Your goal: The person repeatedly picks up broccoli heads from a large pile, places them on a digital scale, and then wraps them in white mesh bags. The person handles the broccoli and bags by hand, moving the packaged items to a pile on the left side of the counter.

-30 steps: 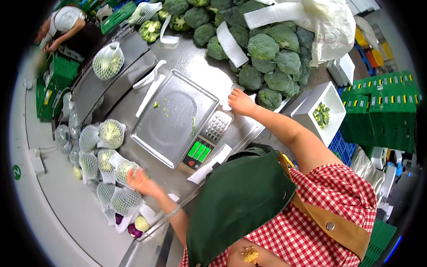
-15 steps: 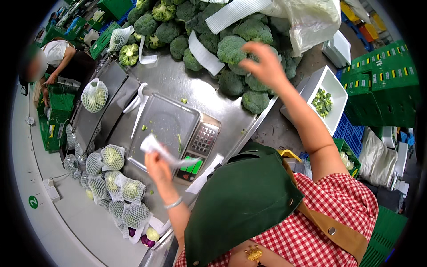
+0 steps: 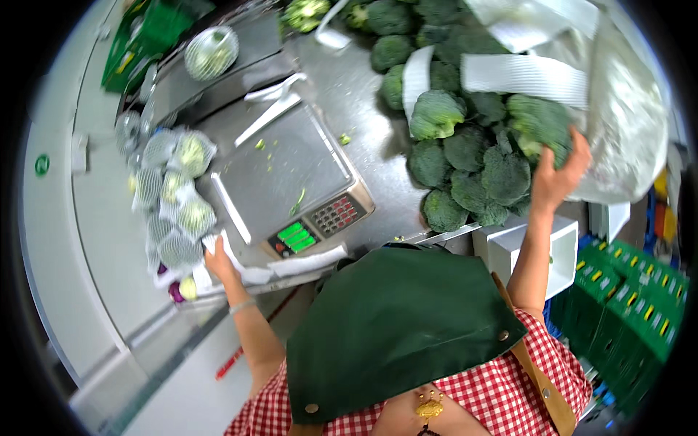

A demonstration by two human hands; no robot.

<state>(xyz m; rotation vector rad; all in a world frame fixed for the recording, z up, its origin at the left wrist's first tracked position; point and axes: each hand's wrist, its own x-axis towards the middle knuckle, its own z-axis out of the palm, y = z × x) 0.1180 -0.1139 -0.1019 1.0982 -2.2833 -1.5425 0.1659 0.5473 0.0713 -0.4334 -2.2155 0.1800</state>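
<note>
My right hand [image 3: 555, 182] grips a broccoli head [image 3: 538, 123] at the right side of a big broccoli pile [image 3: 469, 156]. Its thumb and fingers are spread around the lower edge of that head. At the lower left, my left hand [image 3: 221, 263] is closed on a white foam strip [image 3: 233, 254], which trails to the right along the table's near edge. Between my hands sits a scale [image 3: 291, 163] with a bare metal plate, green-lit display and keypad. Small green scraps lie on the plate.
Net-wrapped vegetables [image 3: 178, 211] cluster left of the scale; one netted head [image 3: 211, 54] rests on a machine behind. More foam strips [image 3: 523, 76] and a clear plastic bag [image 3: 625, 109] cover part of the pile. A white bin [image 3: 563, 254] and green crates [image 3: 632, 291] stand at right.
The view has shifted rightward. My right hand has gone from hovering over the pile to holding a broccoli head. My left hand has moved with its foam strip from the scale to the table's near edge.
</note>
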